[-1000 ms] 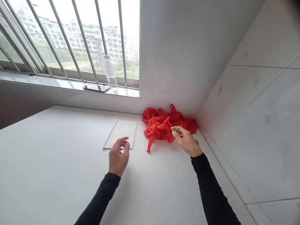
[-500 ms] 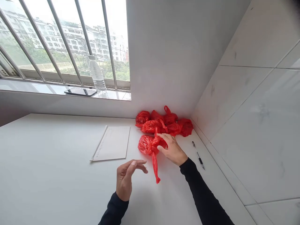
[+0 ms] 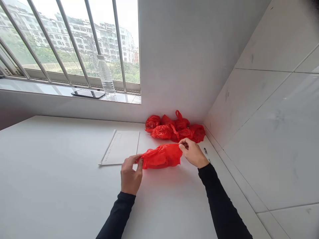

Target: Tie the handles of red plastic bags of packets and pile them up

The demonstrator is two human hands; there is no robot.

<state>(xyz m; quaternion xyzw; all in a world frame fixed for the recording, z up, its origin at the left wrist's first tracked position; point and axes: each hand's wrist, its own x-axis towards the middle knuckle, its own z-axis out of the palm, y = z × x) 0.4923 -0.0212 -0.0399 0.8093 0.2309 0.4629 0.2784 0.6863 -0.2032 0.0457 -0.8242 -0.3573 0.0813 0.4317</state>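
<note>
A red plastic bag (image 3: 161,156) is stretched sideways between my two hands, just above the white table (image 3: 74,199). My left hand (image 3: 132,171) pinches its left end between thumb and fingers. At the upper right corner, my right hand (image 3: 193,152) grips the bag's edge with closed fingertips. Behind it several bunched red plastic bags (image 3: 163,132) lie in a heap against the wall; what they contain is hidden.
Left of the bag lies a white notepad (image 3: 122,147). A pen (image 3: 205,151), partly covered by my right hand, rests near the tiled wall (image 3: 274,132). On the windowsill stand a clear water bottle (image 3: 106,76) and a flat dark phone (image 3: 88,94).
Both hands have taken hold of the front red bag. Its twisted, knotted shape is now spread out wide between them. The heap behind stays put.
</note>
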